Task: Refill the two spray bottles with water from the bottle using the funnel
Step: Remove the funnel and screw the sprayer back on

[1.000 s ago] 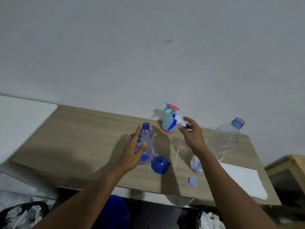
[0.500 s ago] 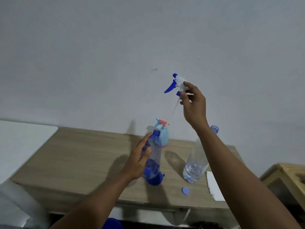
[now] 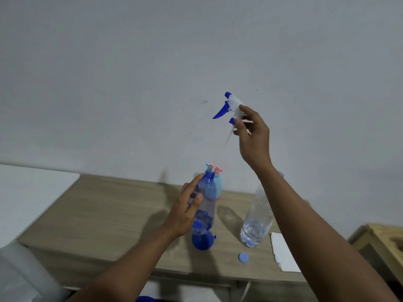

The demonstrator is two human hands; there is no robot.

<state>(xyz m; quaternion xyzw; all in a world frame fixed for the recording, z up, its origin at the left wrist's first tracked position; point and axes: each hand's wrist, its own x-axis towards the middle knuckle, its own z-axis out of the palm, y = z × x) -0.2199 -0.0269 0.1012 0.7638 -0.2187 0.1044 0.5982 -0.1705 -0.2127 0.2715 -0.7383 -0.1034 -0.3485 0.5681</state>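
Note:
My left hand (image 3: 187,209) grips a clear blue spray bottle body (image 3: 206,203), open at the neck, lifted above the table with some water at its bottom. My right hand (image 3: 253,136) pinches its white-and-blue trigger head (image 3: 231,106) high in the air, the dip tube hanging below it. Behind the held bottle stands a light-blue spray bottle with a pink trigger (image 3: 217,184). A blue funnel (image 3: 202,241) lies on the table under the held bottle. The large clear water bottle (image 3: 256,223) stands uncapped to the right, partly behind my right forearm.
The wooden table (image 3: 104,216) runs along a grey wall. A blue cap (image 3: 243,257) lies near its front edge and white paper (image 3: 283,253) at its right. A wooden crate (image 3: 379,240) stands at far right, a white surface (image 3: 28,192) at left.
My right hand has drawn the trigger head and its tube up out of the bottle and holds it high. My left hand has lifted the bottle body a little.

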